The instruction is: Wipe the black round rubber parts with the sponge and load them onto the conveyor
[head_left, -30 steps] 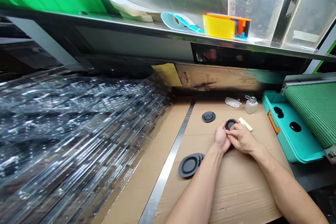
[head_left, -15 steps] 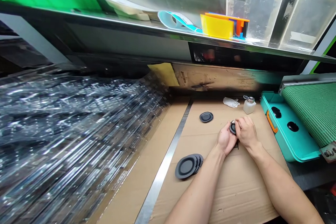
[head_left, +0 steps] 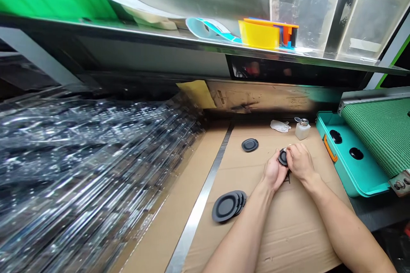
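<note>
**Both hands together, clamped on a black rubber disc (head_left: 283, 157) above the cardboard sheet (head_left: 304, 234).**

The left hand (head_left: 274, 173) cups the disc from below and the right hand (head_left: 299, 162) pinches its upper right edge, the right fingertips the nearer. The disc sits at the hands' 12 o'clock, tilted, round, with no clear long axis. A stack of matching discs (head_left: 228, 206) lies at 7 o'clock, a single disc (head_left: 250, 145) at 10, a dispenser bottle (head_left: 302, 129) and crumpled white cloth (head_left: 280, 126) at 12, and a teal tray (head_left: 349, 160) at 3. The disc's lower face is hidden by the fingers; any small part at the fingertips is hard to make out.
</note>
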The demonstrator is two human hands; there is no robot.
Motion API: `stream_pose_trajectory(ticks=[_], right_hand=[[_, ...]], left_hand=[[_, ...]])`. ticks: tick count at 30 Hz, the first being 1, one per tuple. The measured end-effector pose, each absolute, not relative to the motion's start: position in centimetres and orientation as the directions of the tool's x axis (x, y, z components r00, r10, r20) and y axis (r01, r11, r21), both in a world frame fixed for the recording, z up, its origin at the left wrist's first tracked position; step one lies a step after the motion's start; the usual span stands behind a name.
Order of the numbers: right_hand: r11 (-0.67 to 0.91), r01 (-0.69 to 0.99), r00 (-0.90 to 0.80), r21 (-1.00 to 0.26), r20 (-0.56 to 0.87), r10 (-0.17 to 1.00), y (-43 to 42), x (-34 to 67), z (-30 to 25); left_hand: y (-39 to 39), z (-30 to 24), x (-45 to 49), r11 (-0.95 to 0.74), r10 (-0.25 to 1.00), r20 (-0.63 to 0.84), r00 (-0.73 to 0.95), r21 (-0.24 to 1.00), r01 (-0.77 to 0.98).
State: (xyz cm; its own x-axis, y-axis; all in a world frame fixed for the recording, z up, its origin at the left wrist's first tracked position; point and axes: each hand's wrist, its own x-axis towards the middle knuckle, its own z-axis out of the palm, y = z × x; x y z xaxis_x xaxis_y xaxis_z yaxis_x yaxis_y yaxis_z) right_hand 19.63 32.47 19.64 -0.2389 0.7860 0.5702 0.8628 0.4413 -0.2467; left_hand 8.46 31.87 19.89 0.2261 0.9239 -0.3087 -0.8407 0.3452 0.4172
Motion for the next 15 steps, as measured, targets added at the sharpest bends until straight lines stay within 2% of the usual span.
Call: stream_pose_trajectory(ticks=[3, 6, 10, 15], right_hand=[[0.522, 0.806, -0.302, -0.281, 0.564, 0.769, 32.4, 19.4, 19.7], [0.569, 0.781, -0.383, -0.26, 0.521, 0.763, 32.1, 19.3, 19.9], [0.472, 0.84, -0.247, -0.268, 0.585, 0.773, 32.3, 19.3, 19.7], [0.443, 0.844, -0.174, -0.301, 0.628, 0.759, 32.8, 19.3, 19.0]], left_hand=[[31.8, 19.8, 8.5, 0.317, 0.928, -0.32, 0.191, 0.412, -0.854], [31.9, 19.8, 8.1, 0.315, 0.927, -0.329, 0.182, 0.418, -0.852], [31.7, 20.1, 8.4, 0.325, 0.931, -0.301, 0.206, 0.425, -0.845], [31.3, 20.4, 9.2, 0.311, 0.938, -0.282, 0.2, 0.434, -0.846]])
